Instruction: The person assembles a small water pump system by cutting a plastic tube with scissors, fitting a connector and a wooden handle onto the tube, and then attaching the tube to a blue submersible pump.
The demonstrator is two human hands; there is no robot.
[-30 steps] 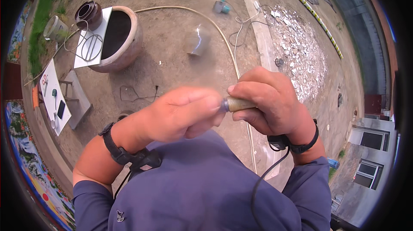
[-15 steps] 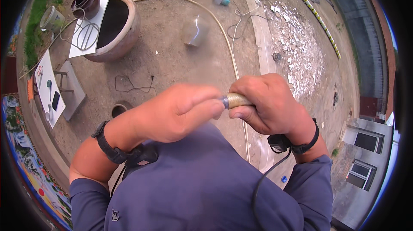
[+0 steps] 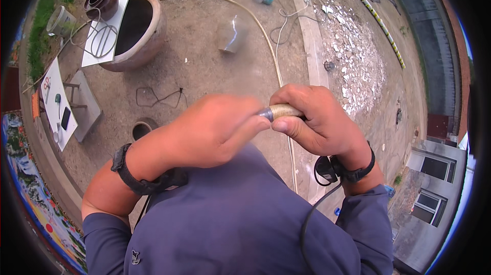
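Both hands meet in front of my chest on a short visible length of tan hose (image 3: 285,111) with a grey band (image 3: 266,114) at its left end. My right hand (image 3: 322,121) is closed round the tan part, thumb lying along its lower side. My left hand (image 3: 215,130), smeared by motion, is closed on the grey end, its thumb pressed there. Whether the band is tape or a fitting, I cannot tell. The fingers hide both ends of the hose.
A big clay pot (image 3: 157,24) with a white board (image 3: 93,50) across it stands far left. A cloudy plastic piece (image 3: 232,37) lies ahead on bare ground. A long pale hose (image 3: 255,22) curves past, left of a rubble heap (image 3: 353,55). Left stands a white-topped table (image 3: 53,98).
My right thumb has shifted left, up against the grey band. The left hand still moves at the band and sits slightly higher at the knuckles. The things on the ground have not moved.
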